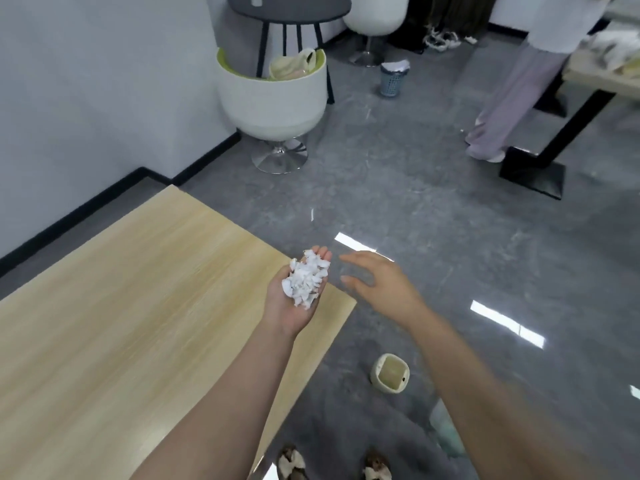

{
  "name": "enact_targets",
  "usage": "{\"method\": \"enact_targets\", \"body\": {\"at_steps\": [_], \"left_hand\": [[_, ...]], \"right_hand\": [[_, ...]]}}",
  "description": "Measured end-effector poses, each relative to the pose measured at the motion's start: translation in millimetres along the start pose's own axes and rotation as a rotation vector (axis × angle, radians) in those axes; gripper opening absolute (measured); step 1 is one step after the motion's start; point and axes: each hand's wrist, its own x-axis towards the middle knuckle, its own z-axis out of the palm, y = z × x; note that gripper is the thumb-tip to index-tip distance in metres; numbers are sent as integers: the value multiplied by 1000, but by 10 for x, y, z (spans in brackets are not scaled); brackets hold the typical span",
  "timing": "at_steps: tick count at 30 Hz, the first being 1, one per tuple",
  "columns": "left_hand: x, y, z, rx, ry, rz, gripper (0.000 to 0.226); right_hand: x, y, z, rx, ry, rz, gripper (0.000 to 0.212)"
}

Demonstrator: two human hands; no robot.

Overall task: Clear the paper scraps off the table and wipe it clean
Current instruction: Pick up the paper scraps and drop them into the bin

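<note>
My left hand (pixel 292 306) is palm up over the right corner of the light wooden table (pixel 138 289), cupping a heap of white paper scraps (pixel 306 278). Just to its right, my right hand (pixel 377 282) hovers past the table edge above the floor, palm down, fingers spread, holding nothing. No scraps show on the visible tabletop. On the floor below the hands stands a small cream bin with a swing lid (pixel 390 374).
A white tub chair (pixel 273 98) and a dark round side table (pixel 289 10) stand by the wall. A grey mesh wastebasket (pixel 393 79) sits farther back. Another person (pixel 519 98) stands at a second table (pixel 588 77) on the right. The floor is glossy grey tile.
</note>
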Motion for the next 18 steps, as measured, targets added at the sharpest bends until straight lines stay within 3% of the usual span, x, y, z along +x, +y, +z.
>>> {"method": "enact_targets", "body": {"at_steps": [11,18], "left_hand": [[592,-1370,278,72,-1,-147,44],[1104,-2031,11,150,13,-239,44]], "right_hand": [[-688,1287,-638,-118,65,179,46],[-1105,2103,-620,-119,132,298,45]]}}
